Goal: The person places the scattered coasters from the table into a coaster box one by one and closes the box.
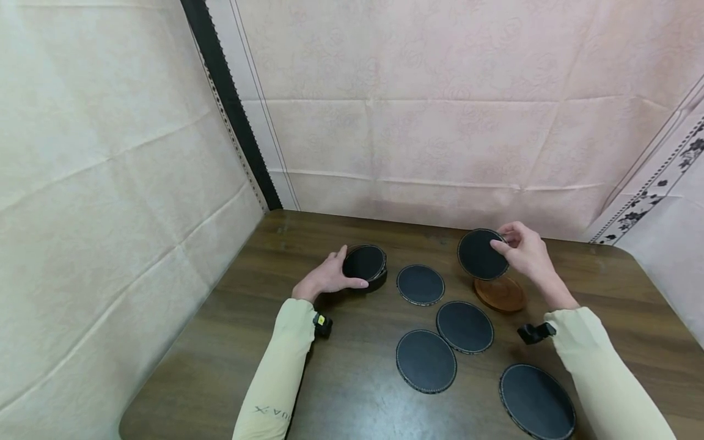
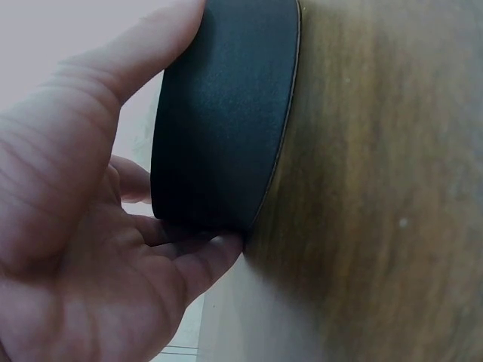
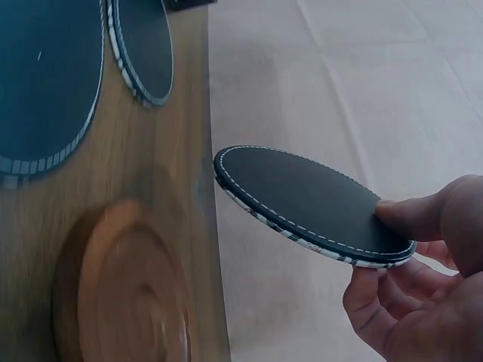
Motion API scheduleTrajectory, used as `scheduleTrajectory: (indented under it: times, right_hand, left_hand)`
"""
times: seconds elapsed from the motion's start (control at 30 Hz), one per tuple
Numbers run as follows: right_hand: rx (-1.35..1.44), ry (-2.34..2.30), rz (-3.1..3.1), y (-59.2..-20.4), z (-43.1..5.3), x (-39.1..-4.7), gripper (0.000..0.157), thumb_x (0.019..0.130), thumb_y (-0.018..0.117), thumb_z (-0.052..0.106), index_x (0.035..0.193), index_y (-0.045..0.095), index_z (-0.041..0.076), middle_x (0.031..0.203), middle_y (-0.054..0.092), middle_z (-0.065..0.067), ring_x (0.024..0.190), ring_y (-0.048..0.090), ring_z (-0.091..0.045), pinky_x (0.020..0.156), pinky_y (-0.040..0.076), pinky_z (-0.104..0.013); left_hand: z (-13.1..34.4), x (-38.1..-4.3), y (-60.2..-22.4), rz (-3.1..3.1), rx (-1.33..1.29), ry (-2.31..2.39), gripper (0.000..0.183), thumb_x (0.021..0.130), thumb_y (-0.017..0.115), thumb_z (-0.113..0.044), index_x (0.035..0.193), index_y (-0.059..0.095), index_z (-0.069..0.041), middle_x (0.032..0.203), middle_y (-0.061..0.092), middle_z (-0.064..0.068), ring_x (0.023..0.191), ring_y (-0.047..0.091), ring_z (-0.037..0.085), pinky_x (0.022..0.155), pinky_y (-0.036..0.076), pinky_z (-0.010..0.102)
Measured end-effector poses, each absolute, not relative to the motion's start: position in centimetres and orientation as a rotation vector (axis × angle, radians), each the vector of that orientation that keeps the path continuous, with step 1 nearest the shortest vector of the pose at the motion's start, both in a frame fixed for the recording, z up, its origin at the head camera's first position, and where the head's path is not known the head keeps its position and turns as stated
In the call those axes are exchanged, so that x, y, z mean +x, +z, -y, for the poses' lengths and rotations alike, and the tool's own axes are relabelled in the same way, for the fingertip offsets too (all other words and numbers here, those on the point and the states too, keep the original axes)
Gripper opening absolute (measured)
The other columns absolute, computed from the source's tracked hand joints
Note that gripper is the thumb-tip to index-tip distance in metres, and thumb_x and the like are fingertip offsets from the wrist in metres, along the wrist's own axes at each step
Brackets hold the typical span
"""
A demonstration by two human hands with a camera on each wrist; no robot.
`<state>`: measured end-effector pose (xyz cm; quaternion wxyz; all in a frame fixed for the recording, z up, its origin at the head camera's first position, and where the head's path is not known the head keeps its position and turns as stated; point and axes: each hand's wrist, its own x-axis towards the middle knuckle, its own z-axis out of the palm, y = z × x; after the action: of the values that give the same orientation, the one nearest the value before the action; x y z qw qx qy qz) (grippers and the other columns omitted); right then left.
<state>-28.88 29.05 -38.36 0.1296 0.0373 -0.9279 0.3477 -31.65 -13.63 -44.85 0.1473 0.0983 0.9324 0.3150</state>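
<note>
My left hand [image 1: 329, 273] grips a low, round black coaster holder [image 2: 223, 113] at the back of the table, thumb on one side and fingers around the other. A dark coaster top shows inside the holder's rim in the head view. With thumb above and fingers beneath, my right hand [image 1: 525, 247] pinches the edge of a round black coaster [image 3: 302, 200] with white stitching and a patterned rim. That coaster is held tilted in the air, over the far edge of a round brown wooden piece [image 1: 500, 294] with a ringed top.
Several more black stitched coasters lie flat on the brown wooden table [image 1: 352, 342]: one coaster [image 1: 420, 285] right of the holder, a touching pair [image 1: 426, 361] nearer, and one coaster [image 1: 538, 401] by the right forearm. Pale cloth [image 1: 440, 140] hangs behind the table.
</note>
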Motion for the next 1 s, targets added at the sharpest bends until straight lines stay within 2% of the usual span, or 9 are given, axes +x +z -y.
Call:
scheduleTrajectory:
  times: [0.3, 0.63, 1.0]
  right_hand:
    - [0.119, 1.096, 2.671, -38.4, -25.8, -29.5, 0.033, 0.096, 0.063, 0.027, 0.119, 0.058, 0.003, 0.108, 0.067, -0.024, 0.096, 0.057, -0.029, 0.078, 0.042, -0.033]
    - [0.171, 1.183, 2.638, -38.6, -22.5, -30.4, 0.029, 0.095, 0.065, 0.021, 0.117, 0.059, 0.003, 0.101, 0.066, -0.020, 0.092, 0.057, -0.028, 0.079, 0.042, -0.034]
    - [0.225, 1.276, 2.628, -38.5, -18.7, -31.0, 0.028, 0.094, 0.066, 0.018, 0.116, 0.059, 0.002, 0.102, 0.068, -0.021, 0.093, 0.060, -0.030, 0.082, 0.044, -0.034]
  left_hand:
    - [13.7, -31.5, -44.6, -2.674, 0.280, 0.907, 0.126, 0.070, 0.075, -0.070, 0.160, 0.002, -0.021, 0.164, 0.013, 0.015, 0.146, 0.030, 0.031, 0.116, 0.030, 0.054]
    - [13.6, -31.7, -44.7, -2.673, 0.301, 0.910, 0.126, 0.070, 0.075, -0.070, 0.160, 0.002, -0.019, 0.164, 0.012, 0.015, 0.146, 0.030, 0.031, 0.116, 0.030, 0.054]
    - [13.7, -31.7, -44.7, -2.674, 0.302, 0.907, 0.127, 0.069, 0.074, -0.071, 0.160, 0.001, -0.020, 0.164, 0.012, 0.015, 0.147, 0.028, 0.032, 0.116, 0.029, 0.053]
